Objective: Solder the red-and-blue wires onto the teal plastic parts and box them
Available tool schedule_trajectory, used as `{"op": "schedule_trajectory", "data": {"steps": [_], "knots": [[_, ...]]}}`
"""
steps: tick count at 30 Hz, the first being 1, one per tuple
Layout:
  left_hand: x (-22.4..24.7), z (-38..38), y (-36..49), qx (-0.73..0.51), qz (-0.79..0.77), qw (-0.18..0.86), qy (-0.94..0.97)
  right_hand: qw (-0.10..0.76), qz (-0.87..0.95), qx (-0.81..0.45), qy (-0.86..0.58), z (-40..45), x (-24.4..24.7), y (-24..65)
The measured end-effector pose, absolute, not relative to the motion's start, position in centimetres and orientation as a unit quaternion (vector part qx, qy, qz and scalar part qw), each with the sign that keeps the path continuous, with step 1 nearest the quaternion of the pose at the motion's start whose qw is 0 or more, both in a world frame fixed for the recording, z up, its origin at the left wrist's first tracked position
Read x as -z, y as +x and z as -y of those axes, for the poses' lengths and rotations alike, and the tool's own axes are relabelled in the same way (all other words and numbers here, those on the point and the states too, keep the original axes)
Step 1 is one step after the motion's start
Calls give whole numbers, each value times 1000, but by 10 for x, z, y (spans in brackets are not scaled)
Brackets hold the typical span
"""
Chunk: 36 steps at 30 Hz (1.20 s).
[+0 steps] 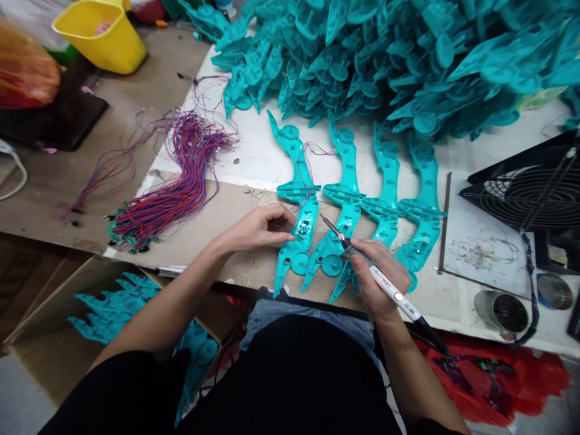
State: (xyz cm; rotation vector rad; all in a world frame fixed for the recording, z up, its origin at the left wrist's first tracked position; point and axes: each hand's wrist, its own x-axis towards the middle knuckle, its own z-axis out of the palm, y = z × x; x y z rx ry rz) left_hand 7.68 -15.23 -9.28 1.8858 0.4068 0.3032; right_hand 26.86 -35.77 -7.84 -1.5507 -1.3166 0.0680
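My right hand is closed around a white soldering iron, its metal tip pointing up and left above the teal plastic parts. Over the leftmost teal part, the fingers of my left hand are pinched together at thin red and blue wires that run along it. What exactly sits between those fingertips is too small to make out. Three similar teal parts lie in a row to the right, partly behind my right hand.
A bundle of red and blue wires lies left on the bench. Behind is a large heap of teal parts. To the right stand a black fan and a round tin. A cardboard box with teal parts sits below left.
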Motion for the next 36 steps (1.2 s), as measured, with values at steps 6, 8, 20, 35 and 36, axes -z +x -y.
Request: {"op": "schedule_trajectory", "data": {"steps": [6,8,20,35,36], "knots": [[87,161,58,-181,-119,257,942,530,555,-28,-641,362,78,271],[89,167,57,-213,-129,145,958,529,557,-25,-640,361,77,271],[93,168,72,-141,-68,80,984,520,558,-7,-647,362,73,267],[95,178,82,-125,-175,255,943,515,565,-11,-645,362,73,268],[94,177,81,-155,-187,292,925,518,565,-10,-643,362,73,268]]}}
